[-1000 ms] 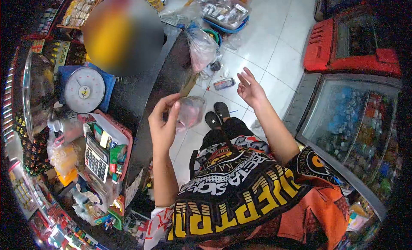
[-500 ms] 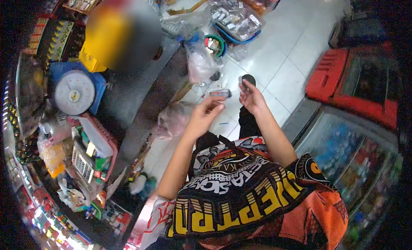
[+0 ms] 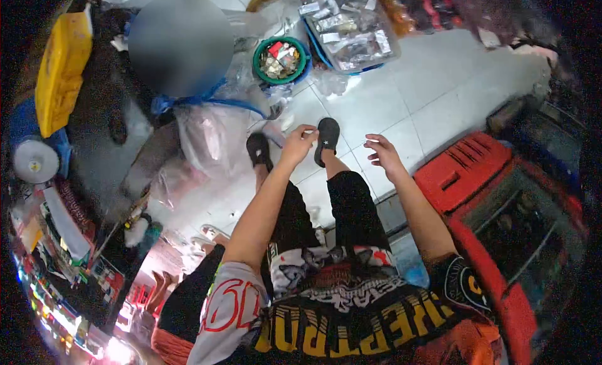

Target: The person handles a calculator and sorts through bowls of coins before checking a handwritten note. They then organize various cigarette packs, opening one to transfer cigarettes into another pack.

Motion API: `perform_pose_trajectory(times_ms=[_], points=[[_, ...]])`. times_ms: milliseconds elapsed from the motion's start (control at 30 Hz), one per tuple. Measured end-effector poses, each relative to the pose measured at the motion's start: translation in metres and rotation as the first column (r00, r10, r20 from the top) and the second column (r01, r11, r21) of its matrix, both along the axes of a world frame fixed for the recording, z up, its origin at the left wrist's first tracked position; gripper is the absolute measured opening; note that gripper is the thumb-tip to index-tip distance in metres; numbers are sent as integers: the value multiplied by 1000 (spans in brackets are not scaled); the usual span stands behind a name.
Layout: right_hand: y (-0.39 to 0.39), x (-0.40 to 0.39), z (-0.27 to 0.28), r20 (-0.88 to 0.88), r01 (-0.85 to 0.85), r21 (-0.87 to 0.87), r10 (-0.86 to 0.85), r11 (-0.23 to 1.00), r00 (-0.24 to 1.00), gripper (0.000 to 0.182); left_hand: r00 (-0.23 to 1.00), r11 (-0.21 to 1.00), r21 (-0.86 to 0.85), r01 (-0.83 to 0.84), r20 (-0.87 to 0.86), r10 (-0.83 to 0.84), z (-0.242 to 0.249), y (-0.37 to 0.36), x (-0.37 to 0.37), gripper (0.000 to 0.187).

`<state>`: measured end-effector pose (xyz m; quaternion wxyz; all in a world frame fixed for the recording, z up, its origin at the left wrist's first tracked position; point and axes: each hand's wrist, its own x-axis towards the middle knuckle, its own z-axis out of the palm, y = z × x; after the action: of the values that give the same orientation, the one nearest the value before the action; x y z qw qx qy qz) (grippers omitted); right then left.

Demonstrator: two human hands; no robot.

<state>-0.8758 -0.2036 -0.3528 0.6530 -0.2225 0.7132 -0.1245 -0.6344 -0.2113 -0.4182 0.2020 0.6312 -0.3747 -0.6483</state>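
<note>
My left hand (image 3: 297,147) is in front of me above the tiled floor, its fingers loosely curved and thumb a little apart, with nothing visible in it. Its fingertips overlap the edge of my black clog (image 3: 327,139) in the view, well above it. My right hand (image 3: 384,157) hangs over the tiles farther right, fingers spread and bent, and holds nothing that I can see. Left of my left hand lies a blurred greyish object (image 3: 274,132), too smeared to name. Neither hand touches the things around it.
Ahead stand a green basket (image 3: 301,63) of small items and a tray (image 3: 393,48) of plastic packets. A red-framed cabinet (image 3: 464,170) is close on my right. Plastic bags (image 3: 210,136) and a weighing scale (image 3: 36,161) are on the left. Another person's dark-clothed leg (image 3: 188,305) shows lower left.
My view has swung left to right, so the counter and scale sit farther left. My hands are wider apart. My feet and the red cabinet show more fully.
</note>
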Motion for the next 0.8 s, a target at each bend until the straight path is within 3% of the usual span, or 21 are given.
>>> perform_pose_trajectory(times_ms=[67, 133, 200, 267, 333, 367, 433, 467, 533, 567, 600, 633, 667, 733, 767, 800], points=[[-18, 6, -44, 11, -76, 47, 76, 996, 997, 32, 996, 985, 152, -79, 56, 71, -23, -28, 5, 31], [-37, 21, -92, 20, -139, 84, 138, 987, 990, 30, 996, 988, 141, -65, 66, 56, -72, -56, 17, 34], [-54, 44, -143, 136, -96, 2, 95, 995, 986, 29, 961, 968, 125, -216, 201, 189, -127, -78, 26, 41], [-78, 68, -188, 129, -115, 4, 113, 993, 985, 29, 916, 996, 26, -84, 396, 67, -174, -103, 43, 49], [-103, 89, -231, 84, -183, -36, 186, 982, 979, 32, 773, 989, -145, -6, 627, 97, -222, -122, 52, 55], [-114, 99, -253, 90, -171, -34, 174, 985, 981, 32, 771, 990, -142, 7, 631, 85, -245, -134, 57, 55], [-132, 115, -296, 123, -65, -173, 87, 983, 989, 39, 522, 991, -132, -32, 843, 129, -301, -151, 72, 59], [-142, 121, -312, 126, -59, -167, 81, 984, 989, 39, 520, 992, -127, -26, 845, 122, -334, -159, 83, 59], [-162, 131, -339, -5, -83, -285, 86, 955, 996, 43, 541, 919, -367, -142, 749, 382, -408, -170, 112, 57], [-171, 137, -359, -5, -76, -282, 78, 956, 997, 43, 544, 922, -363, -135, 750, 375, -431, -181, 128, 57], [-178, 142, -384, -20, -111, -360, 111, 926, 994, 41, 739, 891, -396, -220, 529, 418, -449, -191, 144, 53], [-183, 145, -401, -37, -148, -436, 147, 888, 988, 40, 862, 860, -400, -316, 258, 437, -454, -197, 148, 50], [-185, 145, -415, -36, -149, -433, 148, 889, 988, 40, 861, 861, -397, -317, 260, 437, -458, -196, 150, 50], [-188, 148, -431, -132, -21, -487, -50, 873, 990, 33, 804, 898, -392, -200, 458, 379, -418, -198, 141, 41], [-190, 151, -416, -216, -47, -450, -57, 892, 975, 28, 800, 898, -392, -201, 464, 382, -409, -196, 137, 41], [-184, 152, -418, -209, -48, -451, -53, 891, 976, 28, 800, 845, -398, -357, 336, 497, -400, -195, 133, 36]])
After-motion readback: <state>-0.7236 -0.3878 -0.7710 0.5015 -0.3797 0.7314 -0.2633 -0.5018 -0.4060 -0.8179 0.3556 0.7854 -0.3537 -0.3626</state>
